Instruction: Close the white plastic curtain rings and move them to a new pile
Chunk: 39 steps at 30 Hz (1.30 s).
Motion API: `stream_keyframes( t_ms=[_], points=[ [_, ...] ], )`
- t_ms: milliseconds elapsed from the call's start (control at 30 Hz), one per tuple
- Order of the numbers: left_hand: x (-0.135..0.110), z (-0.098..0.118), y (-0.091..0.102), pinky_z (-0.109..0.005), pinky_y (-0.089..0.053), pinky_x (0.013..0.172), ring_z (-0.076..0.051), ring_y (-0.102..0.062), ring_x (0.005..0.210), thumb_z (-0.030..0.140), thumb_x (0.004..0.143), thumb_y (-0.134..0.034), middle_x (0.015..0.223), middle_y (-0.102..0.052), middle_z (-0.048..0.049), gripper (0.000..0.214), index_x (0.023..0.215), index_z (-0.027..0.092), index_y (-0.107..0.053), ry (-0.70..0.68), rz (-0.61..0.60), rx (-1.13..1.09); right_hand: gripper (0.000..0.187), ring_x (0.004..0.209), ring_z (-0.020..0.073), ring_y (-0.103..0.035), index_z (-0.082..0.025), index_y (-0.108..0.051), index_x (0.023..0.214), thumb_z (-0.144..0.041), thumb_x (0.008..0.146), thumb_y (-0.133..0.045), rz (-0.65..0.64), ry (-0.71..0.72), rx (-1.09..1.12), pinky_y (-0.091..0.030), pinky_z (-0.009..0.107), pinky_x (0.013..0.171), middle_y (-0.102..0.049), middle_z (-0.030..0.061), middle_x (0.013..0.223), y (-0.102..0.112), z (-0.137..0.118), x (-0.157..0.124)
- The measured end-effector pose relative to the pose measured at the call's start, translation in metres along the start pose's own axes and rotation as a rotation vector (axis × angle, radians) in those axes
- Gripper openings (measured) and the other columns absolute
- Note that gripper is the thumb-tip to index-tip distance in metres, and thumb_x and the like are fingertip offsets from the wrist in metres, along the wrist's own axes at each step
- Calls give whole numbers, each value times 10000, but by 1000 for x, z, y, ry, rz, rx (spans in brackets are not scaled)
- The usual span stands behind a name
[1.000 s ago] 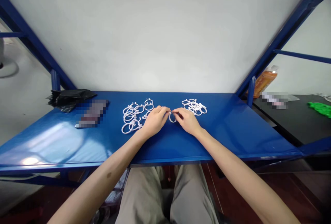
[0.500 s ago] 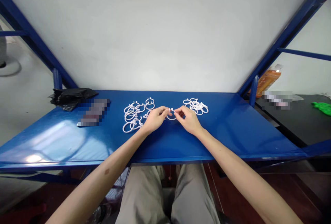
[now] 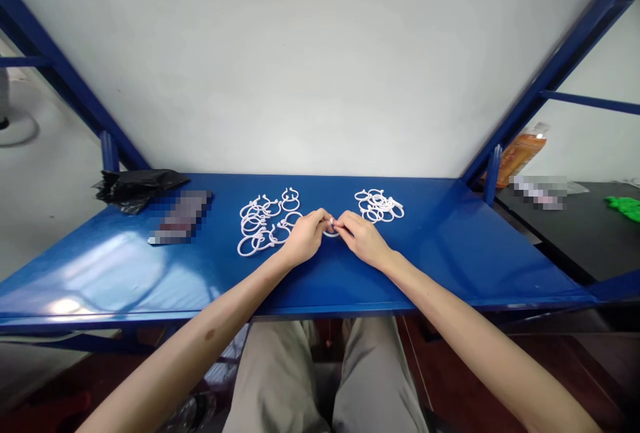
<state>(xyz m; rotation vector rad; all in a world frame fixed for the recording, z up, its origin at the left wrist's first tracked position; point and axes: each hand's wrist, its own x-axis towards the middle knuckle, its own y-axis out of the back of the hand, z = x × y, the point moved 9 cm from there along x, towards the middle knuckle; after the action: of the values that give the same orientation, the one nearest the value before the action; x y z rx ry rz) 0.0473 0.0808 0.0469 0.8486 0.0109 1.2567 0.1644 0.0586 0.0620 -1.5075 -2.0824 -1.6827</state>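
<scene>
My left hand (image 3: 306, 238) and my right hand (image 3: 361, 238) meet at the middle of the blue table (image 3: 450, 253). Between their pinched fingertips they hold one small white plastic ring (image 3: 331, 231), mostly hidden by the fingers. A loose heap of several white rings (image 3: 263, 221) lies just left of my left hand. A smaller, tighter heap of white rings (image 3: 379, 205) lies behind my right hand.
A crumpled black bag (image 3: 134, 188) sits at the table's back left, with a blurred flat item (image 3: 179, 217) beside it. An orange bottle (image 3: 520, 148) stands behind the right frame post. A black side table (image 3: 575, 233) carries a green object (image 3: 625, 206).
The hands pulled the ring's ends a little apart half a second ago, then pressed them together again; now the fingertips touch and cover most of the ring.
</scene>
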Motion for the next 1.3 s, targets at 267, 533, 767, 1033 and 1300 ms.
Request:
stream_keyframes(
  t_ms=[267,533,767,1033,1300],
  points=[
    [7,11,16,-412,-519,927,-243,-636,999,296,1011,-478,1017,-733,-76,210,1079,205,-655,-115,50,351,194,917,215,-648,-238,-652,1011,-295,1036,-468,85,-93,-148,-526,346,824,-671,69,971,13,14,6],
    [3,-23,38,-521,-459,892,-358,-599,1002,373,923,-605,962,-701,-151,194,954,195,-674,-13,107,752,217,868,249,-640,-197,-697,996,-285,961,-502,400,-490,-391,-516,396,810,-672,119,1032,93,95,-26],
    [2,0,12,-438,-469,852,-275,-584,957,182,942,-512,947,-719,-76,202,1068,214,-667,-182,-94,565,180,928,290,-591,-200,-687,995,-248,920,-530,335,-519,-417,-489,436,843,-703,104,958,88,113,-29],
    [2,-6,23,-502,-446,992,-327,-558,1124,437,903,-659,1155,-669,-117,347,1162,207,-645,-95,18,634,159,975,314,-545,-214,-677,922,-290,930,-539,316,-507,-437,-481,462,847,-691,108,941,81,111,-29],
    [2,-15,25,-547,-420,976,-366,-558,1098,518,859,-697,1061,-684,-133,367,1037,197,-674,-29,11,665,185,975,317,-546,-214,-690,917,-271,951,-517,335,-458,-463,-498,463,843,-697,114,955,83,94,-24]
  ],
)
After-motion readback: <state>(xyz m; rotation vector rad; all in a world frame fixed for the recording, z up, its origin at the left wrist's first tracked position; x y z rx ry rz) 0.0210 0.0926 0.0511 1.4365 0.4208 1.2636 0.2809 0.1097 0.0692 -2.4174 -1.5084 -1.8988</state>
